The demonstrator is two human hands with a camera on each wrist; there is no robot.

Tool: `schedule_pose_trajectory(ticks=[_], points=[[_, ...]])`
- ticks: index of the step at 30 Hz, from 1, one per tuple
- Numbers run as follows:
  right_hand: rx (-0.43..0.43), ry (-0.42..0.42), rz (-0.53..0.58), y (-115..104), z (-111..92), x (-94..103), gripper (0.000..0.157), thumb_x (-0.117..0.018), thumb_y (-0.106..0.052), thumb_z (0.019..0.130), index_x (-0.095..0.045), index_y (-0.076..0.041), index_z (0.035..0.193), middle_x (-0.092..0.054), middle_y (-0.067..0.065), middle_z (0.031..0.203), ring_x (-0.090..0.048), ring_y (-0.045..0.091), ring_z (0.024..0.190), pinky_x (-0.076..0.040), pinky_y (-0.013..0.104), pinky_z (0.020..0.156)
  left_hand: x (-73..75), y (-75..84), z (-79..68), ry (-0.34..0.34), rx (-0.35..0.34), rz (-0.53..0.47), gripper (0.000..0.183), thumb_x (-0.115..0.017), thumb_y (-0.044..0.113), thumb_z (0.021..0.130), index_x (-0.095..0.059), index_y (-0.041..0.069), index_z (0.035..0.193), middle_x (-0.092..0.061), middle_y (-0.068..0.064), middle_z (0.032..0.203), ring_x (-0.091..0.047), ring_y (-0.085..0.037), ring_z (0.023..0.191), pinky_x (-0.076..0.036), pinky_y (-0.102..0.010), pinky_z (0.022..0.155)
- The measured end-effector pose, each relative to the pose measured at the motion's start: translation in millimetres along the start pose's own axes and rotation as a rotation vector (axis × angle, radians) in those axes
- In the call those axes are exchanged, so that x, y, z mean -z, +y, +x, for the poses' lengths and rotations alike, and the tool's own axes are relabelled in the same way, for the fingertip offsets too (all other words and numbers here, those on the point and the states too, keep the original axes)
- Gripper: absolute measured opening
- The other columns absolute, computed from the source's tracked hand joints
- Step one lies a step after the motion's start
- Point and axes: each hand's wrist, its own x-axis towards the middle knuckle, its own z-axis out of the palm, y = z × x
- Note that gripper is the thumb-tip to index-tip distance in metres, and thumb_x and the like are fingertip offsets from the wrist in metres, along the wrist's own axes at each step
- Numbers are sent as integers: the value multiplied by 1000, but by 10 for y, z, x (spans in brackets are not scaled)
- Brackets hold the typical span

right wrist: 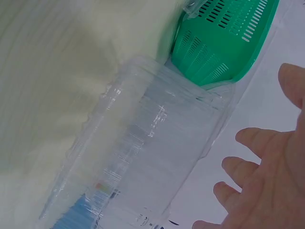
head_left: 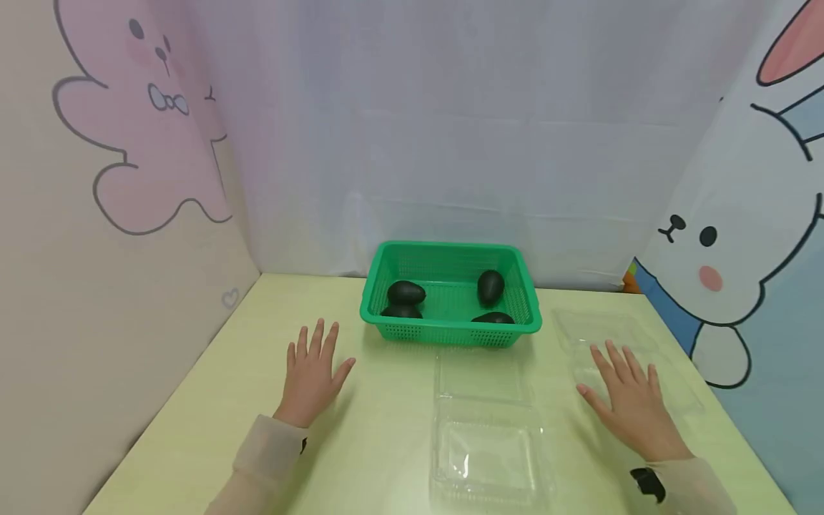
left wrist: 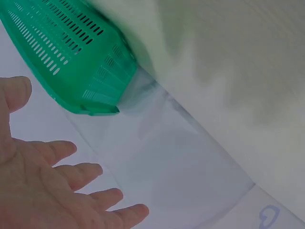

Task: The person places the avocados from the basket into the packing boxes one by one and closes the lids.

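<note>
My left hand (head_left: 310, 378) is held over the left part of the table with fingers spread, holding nothing; in the left wrist view its palm and fingertips show beside the green basket. On the right, my right hand (head_left: 634, 411) is also spread and holds nothing. It overlaps a clear plastic clamshell box (head_left: 595, 325), which lies opened out. Between the hands lies another clear clamshell box (head_left: 489, 458), its lid (head_left: 479, 375) folded back toward the basket. The green plastic basket (head_left: 450, 332) holds several dark, smooth, egg-shaped fruits like avocados (head_left: 405, 293), two at each side.
The pale yellow table (head_left: 386, 429) meets a white curtain (head_left: 483, 143) right behind the basket. Cartoon-printed walls (head_left: 129, 300) border it on the left and right. A small orange item (head_left: 631, 282) shows at the back right corner.
</note>
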Motion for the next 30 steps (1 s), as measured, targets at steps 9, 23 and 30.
schedule_pose_trajectory(ticks=[9, 23, 30], points=[[16, 0, 18, -48, 23, -12, 74, -51, -44, 98, -24, -3, 153, -14, 29, 156, -3, 46, 144, 4, 68, 107, -18, -32, 339, -127, -13, -170, 67, -58, 36, 96, -36, 0, 148, -28, -27, 153, -25, -49, 138, -24, -63, 106], [103, 47, 40, -152, 82, 11, 77, -62, -36, 94, -23, -11, 155, -31, 26, 150, -31, 48, 133, -11, 61, 111, -19, -65, 928, -237, 217, -611, 61, -47, 32, 101, -27, 5, 152, -30, -21, 152, -35, -43, 134, -35, -55, 104], [90, 38, 35, -160, 75, -3, 73, -58, -39, 96, -26, -10, 154, -29, 27, 152, -18, 43, 142, -1, 61, 112, -185, -10, 1190, -274, 206, -624, 63, -47, 33, 101, -23, 7, 154, -29, -23, 152, -38, -43, 132, -38, -53, 102]])
